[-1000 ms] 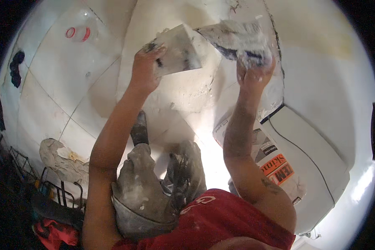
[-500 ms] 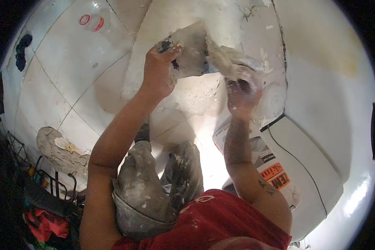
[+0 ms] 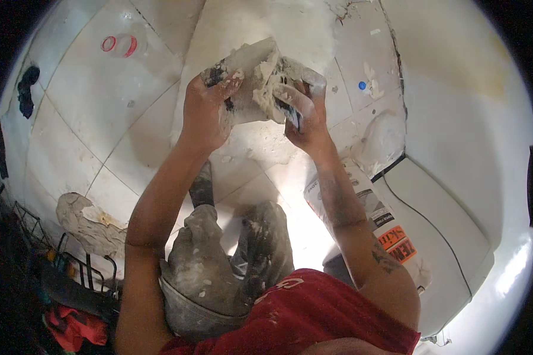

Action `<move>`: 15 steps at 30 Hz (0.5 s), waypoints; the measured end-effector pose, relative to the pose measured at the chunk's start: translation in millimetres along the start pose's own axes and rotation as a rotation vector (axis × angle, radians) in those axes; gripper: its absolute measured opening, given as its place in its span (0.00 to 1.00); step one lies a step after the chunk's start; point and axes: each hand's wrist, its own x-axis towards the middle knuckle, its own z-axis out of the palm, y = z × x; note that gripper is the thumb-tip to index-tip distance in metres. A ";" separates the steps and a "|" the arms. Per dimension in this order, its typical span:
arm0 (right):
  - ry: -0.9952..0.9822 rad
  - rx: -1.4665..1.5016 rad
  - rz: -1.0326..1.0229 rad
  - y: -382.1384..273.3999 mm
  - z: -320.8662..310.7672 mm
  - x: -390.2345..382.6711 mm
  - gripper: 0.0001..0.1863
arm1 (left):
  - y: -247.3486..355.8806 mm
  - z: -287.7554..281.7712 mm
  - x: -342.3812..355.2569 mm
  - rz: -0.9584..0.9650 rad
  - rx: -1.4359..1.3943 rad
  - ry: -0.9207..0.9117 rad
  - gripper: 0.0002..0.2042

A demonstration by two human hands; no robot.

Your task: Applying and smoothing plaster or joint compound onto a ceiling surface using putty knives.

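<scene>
My left hand (image 3: 208, 109) is closed on a broad, flat putty knife (image 3: 249, 65), its thumb lying over the face near the dark grip. Grey-white plaster coats this blade, with a thick ridge (image 3: 266, 89) along the edge toward my right hand. My right hand (image 3: 307, 112) grips a second plaster-caked scraper (image 3: 289, 112) by its dark part, white smears covering the fingers. The two tools meet edge to edge above the pale floor; the plaster hides most of the right one's blade.
A clear bottle (image 3: 122, 45) with red bands lies far left, a blue cap (image 3: 362, 86) far right. A printed bag (image 3: 391, 222) stands beside a white box-shaped thing (image 3: 438, 236) with a cable. At left are crumpled plaster-like material (image 3: 80, 222), a black wire rack (image 3: 92, 269) and red cloth (image 3: 77, 328).
My right hand has moved left and inward, bringing its scraper against the left-hand putty knife. My left hand has shifted slightly left. The blue cap, hidden before, now shows.
</scene>
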 end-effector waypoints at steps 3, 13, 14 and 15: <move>0.015 -0.061 0.063 2.5 3.9 3.3 0.31 | 6.8 1.0 -0.5 -0.521 -0.451 -0.058 0.09; 0.192 0.361 0.475 83.8 -10.2 -38.2 0.37 | -12.4 5.1 3.1 -0.535 -0.480 -0.126 0.17; 0.223 0.405 0.531 72.2 -13.9 -33.6 0.33 | -20.8 5.8 2.0 -0.771 -0.757 -0.170 0.18; 0.254 0.449 0.587 60.8 -19.1 -28.6 0.30 | -30.4 16.2 -5.5 -0.791 -0.749 -0.174 0.18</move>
